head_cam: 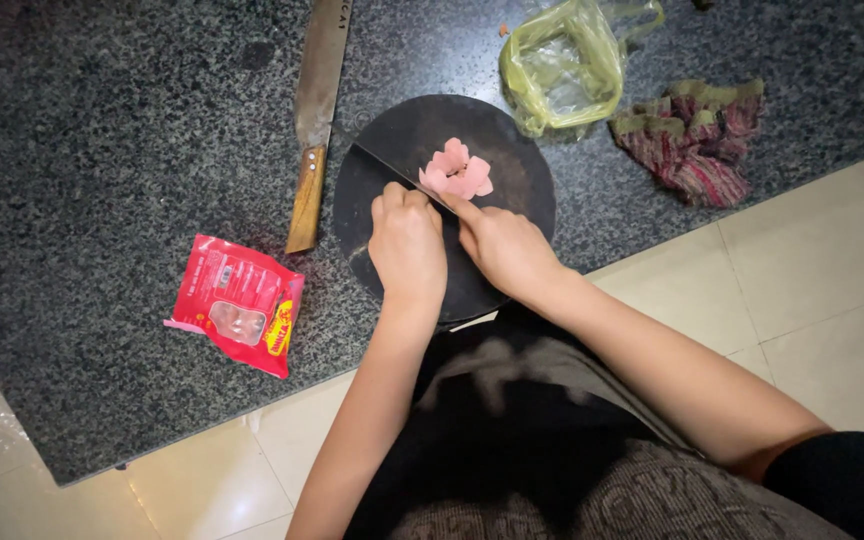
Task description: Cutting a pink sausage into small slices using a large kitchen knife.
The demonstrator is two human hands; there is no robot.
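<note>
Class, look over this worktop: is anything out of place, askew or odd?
The round dark cutting board overhangs the granite counter edge toward the person. A large wooden-handled knife lies loose beside it, blade away. The red packet is torn open, and a striped cloth lies crumpled. Nothing is spilled.

Counter [102,150]: speckled grey-black stone, polished. On it, a round dark board [512,160], matt. Left of board: big knife [314,120], dull metal blade, worn wooden handle; red packet [237,305], glossy plastic. Right of board: clear yellowish plastic bag [562,65], crinkled; striped cloth [697,135], rough weave.
</note>
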